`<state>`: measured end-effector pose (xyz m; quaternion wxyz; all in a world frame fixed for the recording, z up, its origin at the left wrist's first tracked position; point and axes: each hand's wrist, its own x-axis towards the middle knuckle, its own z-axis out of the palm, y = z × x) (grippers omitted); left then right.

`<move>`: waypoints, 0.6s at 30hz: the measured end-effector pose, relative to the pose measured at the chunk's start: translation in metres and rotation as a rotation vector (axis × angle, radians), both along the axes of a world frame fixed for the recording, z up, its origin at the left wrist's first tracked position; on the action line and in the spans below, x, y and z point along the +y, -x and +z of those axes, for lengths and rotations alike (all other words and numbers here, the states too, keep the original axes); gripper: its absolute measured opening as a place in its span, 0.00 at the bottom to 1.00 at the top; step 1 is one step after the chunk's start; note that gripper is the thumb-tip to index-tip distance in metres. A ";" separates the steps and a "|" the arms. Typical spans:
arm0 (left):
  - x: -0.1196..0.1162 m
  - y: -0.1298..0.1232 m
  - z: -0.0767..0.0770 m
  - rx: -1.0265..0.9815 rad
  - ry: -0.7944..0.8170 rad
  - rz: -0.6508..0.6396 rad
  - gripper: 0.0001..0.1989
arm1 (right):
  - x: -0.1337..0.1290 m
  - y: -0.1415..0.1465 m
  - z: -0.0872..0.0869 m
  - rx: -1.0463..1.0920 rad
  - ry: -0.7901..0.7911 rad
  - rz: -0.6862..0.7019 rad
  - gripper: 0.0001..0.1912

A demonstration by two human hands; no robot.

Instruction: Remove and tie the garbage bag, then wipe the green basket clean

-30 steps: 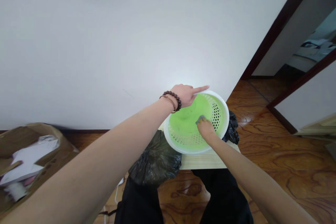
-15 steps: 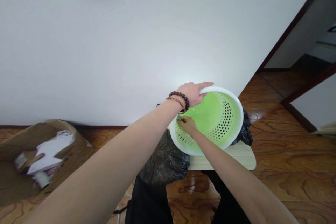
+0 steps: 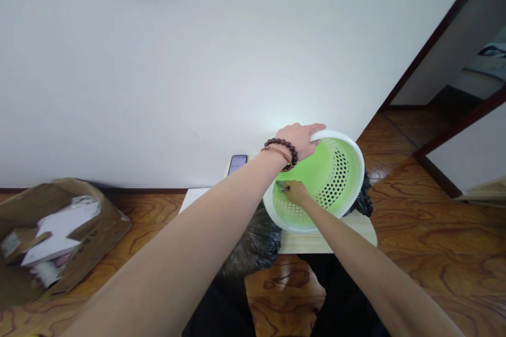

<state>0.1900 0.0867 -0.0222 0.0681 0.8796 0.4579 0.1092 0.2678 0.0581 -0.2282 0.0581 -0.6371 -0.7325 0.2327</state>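
A round plastic basket (image 3: 358,184), white-rimmed with a green inside and rows of holes, is tilted toward me over a small pale wooden table. My left hand (image 3: 298,139), with bead bracelets at the wrist, is closed over its far left rim, the index finger stretched along the edge. Inside the basket, my right hand (image 3: 296,192) is closed near the left inner wall. A small greyish thing (image 3: 282,186) pokes out from its fingers, too small to name.
Black plastic bags (image 3: 256,239) lie under and beside the basket on the table (image 3: 304,243). A phone (image 3: 237,163) rests by the white wall (image 3: 158,63). At left on the wooden floor stands an open cardboard box (image 3: 98,231) with papers inside.
My right hand has shifted slightly right and down inside the basket, away from its left wall. More of the phone now shows beside my left forearm. The left hand still grips the rim.
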 end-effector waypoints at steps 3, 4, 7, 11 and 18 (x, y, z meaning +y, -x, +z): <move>0.000 0.000 -0.001 0.010 0.008 0.016 0.24 | -0.008 0.033 0.001 0.375 -0.078 -0.057 0.13; 0.000 0.000 -0.001 0.012 0.006 0.019 0.24 | -0.011 0.035 0.002 0.449 -0.092 -0.050 0.13; 0.003 0.004 -0.003 0.021 -0.003 0.019 0.23 | -0.020 0.008 0.004 0.428 -0.055 0.074 0.11; 0.004 0.009 -0.003 0.034 -0.012 0.022 0.23 | -0.020 -0.052 0.008 -0.012 0.018 0.076 0.16; 0.005 0.007 -0.005 0.021 0.001 0.052 0.19 | -0.019 0.001 0.002 0.066 0.007 -0.032 0.17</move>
